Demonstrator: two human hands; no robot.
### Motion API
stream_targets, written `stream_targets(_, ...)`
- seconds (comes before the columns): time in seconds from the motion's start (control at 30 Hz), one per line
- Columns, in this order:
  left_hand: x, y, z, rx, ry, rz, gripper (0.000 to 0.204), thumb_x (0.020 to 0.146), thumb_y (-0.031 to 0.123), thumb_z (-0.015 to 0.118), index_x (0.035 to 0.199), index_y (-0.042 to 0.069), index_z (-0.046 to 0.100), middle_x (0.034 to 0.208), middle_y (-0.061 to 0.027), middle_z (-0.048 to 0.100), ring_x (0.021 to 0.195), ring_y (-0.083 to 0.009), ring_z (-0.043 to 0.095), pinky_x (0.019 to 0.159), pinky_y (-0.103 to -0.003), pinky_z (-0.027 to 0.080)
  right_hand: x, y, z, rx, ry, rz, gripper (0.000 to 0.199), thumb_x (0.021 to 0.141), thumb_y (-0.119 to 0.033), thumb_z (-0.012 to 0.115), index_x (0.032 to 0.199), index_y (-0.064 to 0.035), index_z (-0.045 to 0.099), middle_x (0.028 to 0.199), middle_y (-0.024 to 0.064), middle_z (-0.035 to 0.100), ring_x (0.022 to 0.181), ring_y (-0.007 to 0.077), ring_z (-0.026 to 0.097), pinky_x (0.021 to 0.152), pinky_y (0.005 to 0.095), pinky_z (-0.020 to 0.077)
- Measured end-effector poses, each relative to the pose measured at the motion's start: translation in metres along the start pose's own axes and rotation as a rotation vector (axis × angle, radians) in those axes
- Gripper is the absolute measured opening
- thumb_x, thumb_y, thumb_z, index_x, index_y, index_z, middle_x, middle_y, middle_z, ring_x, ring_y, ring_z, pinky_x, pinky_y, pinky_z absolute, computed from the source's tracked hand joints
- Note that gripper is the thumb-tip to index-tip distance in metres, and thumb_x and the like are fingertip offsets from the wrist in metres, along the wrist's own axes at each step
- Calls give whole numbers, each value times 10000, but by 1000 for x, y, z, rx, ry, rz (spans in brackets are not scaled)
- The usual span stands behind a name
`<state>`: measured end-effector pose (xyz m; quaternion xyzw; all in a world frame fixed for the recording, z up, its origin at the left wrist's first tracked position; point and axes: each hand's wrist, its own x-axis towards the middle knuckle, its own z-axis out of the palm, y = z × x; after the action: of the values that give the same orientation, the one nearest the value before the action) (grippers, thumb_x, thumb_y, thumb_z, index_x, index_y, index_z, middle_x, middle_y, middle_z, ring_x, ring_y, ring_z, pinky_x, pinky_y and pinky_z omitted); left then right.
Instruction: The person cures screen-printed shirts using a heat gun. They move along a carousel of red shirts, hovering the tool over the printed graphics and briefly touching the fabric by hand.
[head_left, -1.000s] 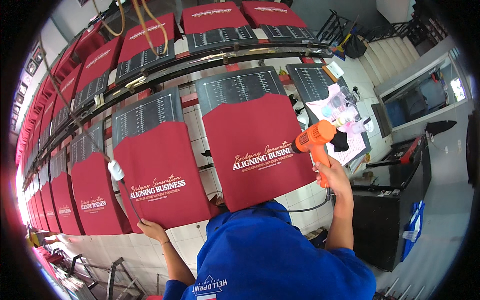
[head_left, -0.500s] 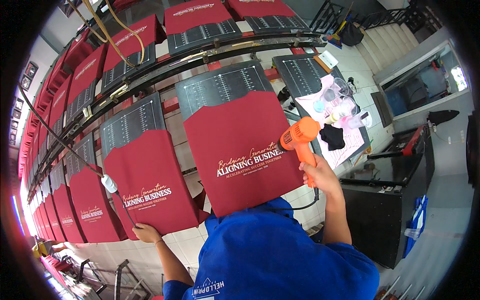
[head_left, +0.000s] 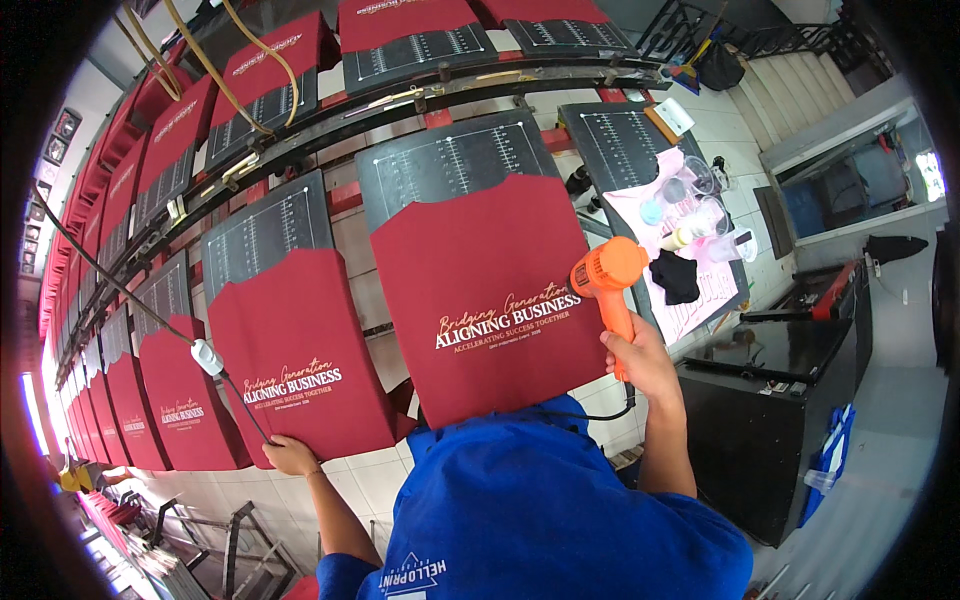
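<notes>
My right hand [head_left: 640,360] grips the handle of an orange heat gun [head_left: 610,266]. Its nozzle points left, at the right end of the white and gold print on a dark red shirt [head_left: 480,250]. That shirt is spread over a black board [head_left: 455,160] with white ruler marks. At the lower edge of the neighbouring red shirt [head_left: 290,320], my left hand [head_left: 291,456] is closed around a dark cord [head_left: 247,408]. The cord runs up to a white connector [head_left: 206,357]. Another stretch of cord hangs from the heat gun's handle toward my waist.
More boards with red shirts line up on the left and across a metal rail [head_left: 400,105]. On the right board, plastic cups [head_left: 705,215], a black cloth [head_left: 674,277] and pink printed fabric lie together. A black cabinet [head_left: 740,440] stands at right. Yellowish hoses [head_left: 215,75] hang upper left.
The heat gun has shifted slightly right, uncovering more of the print's last letters. My left hand stays at the shirt's edge with the cord. The whole view has tilted a little.
</notes>
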<state>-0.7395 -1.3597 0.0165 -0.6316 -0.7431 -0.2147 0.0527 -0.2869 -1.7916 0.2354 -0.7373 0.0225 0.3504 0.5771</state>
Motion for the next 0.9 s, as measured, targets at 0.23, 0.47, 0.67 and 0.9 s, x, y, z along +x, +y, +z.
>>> stream_targets(0.23,0,3,-1,-2,-7,-9,353,962,293,485,916,-49,558,892,-249,636,845,-442,603,741,-534,462,0,-4,0,-11,-19,30,202,912,-115,606,1086,-21,565,804,-3,555,619,76,550,550,254,495)
stream_targets(0.47,0,3,-2,-16,-35,-18,358,963,297,486,925,-51,560,898,-250,639,858,-439,606,744,-532,464,1,-2,5,-38,-25,36,214,909,-111,606,1097,-17,565,808,-5,555,631,76,556,557,258,499)
stream_targets(0.67,1,6,-5,-13,-38,-31,349,960,286,488,922,-52,563,904,-248,643,864,-436,606,744,-530,462,0,-1,13,-42,-56,11,199,919,-109,610,1092,-28,553,785,-12,544,600,71,542,530,242,497)
stream_targets(0.9,0,5,-3,-20,-2,-12,345,956,282,494,914,-53,562,882,-242,639,851,-431,605,743,-526,462,3,-1,12,-64,-96,28,237,916,-113,616,1121,-22,540,800,-5,546,607,72,547,536,245,499)
